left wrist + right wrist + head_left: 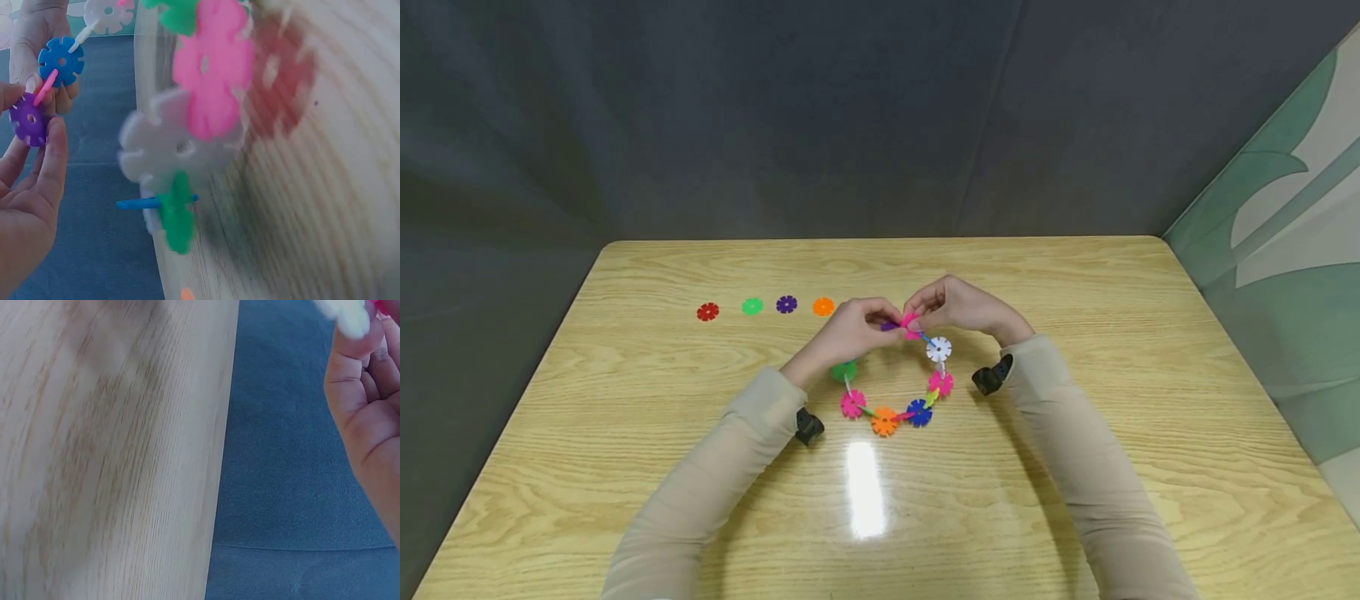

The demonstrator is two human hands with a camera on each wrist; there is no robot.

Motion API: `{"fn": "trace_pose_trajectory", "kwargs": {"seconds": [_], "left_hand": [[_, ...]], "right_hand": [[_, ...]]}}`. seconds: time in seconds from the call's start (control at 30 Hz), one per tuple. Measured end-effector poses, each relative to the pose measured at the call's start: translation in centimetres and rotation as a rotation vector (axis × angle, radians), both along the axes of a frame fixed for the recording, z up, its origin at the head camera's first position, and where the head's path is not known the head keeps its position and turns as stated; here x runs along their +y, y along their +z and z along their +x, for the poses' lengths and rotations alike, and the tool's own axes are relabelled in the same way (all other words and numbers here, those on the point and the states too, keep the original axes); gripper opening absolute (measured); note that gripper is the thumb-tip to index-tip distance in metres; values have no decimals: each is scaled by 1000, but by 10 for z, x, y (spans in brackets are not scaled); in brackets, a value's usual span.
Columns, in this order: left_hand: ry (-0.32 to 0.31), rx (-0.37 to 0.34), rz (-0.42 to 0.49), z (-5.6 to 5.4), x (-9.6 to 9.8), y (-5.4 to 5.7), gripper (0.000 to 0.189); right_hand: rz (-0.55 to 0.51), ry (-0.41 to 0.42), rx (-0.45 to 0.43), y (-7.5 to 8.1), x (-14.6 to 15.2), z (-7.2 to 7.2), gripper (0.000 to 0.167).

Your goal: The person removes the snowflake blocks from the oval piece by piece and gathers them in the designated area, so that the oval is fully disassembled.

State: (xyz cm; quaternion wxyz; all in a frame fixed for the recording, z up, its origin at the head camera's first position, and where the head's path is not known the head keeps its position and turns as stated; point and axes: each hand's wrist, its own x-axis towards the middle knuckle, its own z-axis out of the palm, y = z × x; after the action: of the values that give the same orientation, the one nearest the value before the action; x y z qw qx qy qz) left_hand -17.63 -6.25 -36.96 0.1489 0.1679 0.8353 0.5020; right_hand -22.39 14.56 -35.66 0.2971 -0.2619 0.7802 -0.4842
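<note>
Head view: both hands meet above the middle of the wooden surface (1075, 275), closing a chain (895, 400) of snowflake-shaped plastic discs that hangs down in a loop, its lower discs at or close to the wood. The left hand (850, 329) has its grip curled round a purple disc (889, 326) at one end of the chain. The right hand (951, 304) pinches the pink disc (910, 325) at the other end. The two ends are touching or nearly so. My judgement is that the slots could miss each other here, since both discs are small and fingers hide the joint. Four loose discs lie in a row well apart to the left: red (707, 312), green (752, 306), purple (786, 304) and orange (823, 307).

Left wrist view: the purple disc (28, 119) sits between thumb and fingers of the left hand (25, 206), with a pink piece edge-on in its slot and a blue disc (60, 60) beyond it. The blurred pink, white and green discs close to the lens hang by friction joints only. A hard push at the top could, I think, pop one of those joints and open the loop.

Right wrist view: only part of the right hand (369, 419) shows, fingers curled, with a blurred white disc (347, 314) at its tips. The pinch itself is out of frame here.
</note>
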Motion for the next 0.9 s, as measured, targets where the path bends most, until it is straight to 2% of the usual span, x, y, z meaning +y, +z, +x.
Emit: {"fn": "trace_pose_trajectory", "kwargs": {"seconds": [0.13, 0.23, 0.3, 0.5, 0.7, 0.9], "left_hand": [[-23, 6, -4, -1, 0, 1, 19], [-48, -17, 9, -3, -5, 0, 22], [-44, -56, 30, -4, -10, -1, 26], [83, -129, 66, -9, -30, -4, 40], [154, -143, 70, -10, -39, -7, 48], [220, -133, 55, -14, -45, -12, 44]], "right_hand": [[-15, 12, -8, 1, 1, 0, 14], [-2, 11, -7, 1, 5, 0, 15], [19, -21, -8, 2, 9, -1, 15], [65, -129, -20, 0, 22, -4, 18], [44, -164, -45, -1, 24, -6, 19], [29, -195, -36, -1, 24, -6, 25]]}}
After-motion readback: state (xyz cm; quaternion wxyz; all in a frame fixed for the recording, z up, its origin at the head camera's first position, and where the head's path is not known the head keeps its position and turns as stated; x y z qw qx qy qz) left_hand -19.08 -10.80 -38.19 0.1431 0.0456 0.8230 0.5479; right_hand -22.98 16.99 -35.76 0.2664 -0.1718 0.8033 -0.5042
